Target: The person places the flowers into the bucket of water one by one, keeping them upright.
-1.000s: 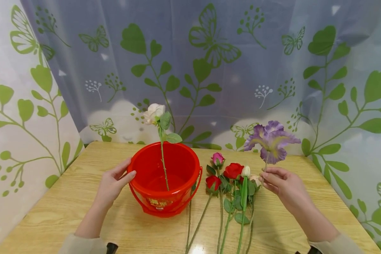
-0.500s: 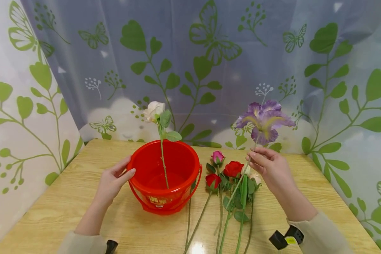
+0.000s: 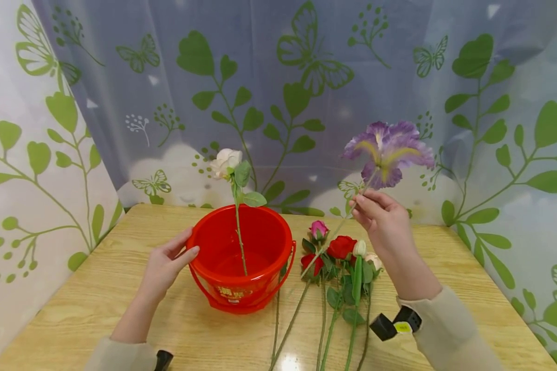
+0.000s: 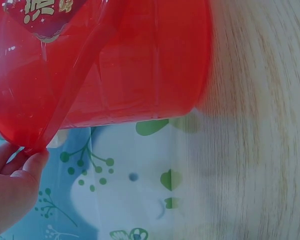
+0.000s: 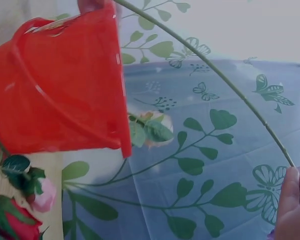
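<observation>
Purple iris (image 3: 389,152): where, relative to the right grip (image 3: 391,226)?

— Bloom in the air, just above it. Stem slants down and left from it, crossing in front of the red rosebud (image 3: 317,266) in the head view.

State of that grip?

— Grasping: thumb and fingers pinch the iris stem just under the bloom.

And the left grip (image 3: 164,265)?

— Also grasping; it pinches the rim of the red bucket (image 3: 260,291), which stands upright on the surface (image 3: 74,314), directly right of that grip.

Bucket contents?

— White rose (image 3: 226,164), slightly tilted, bloom above the rim, higher than the left grip and to its right.

Anything lower than the right grip?

— Flowers lying below and left of it: pink rosebud (image 3: 318,229), red rose (image 3: 341,248), white tulip (image 3: 359,249), and cream rose (image 3: 374,260), partly hidden, nearest that grip.
</observation>
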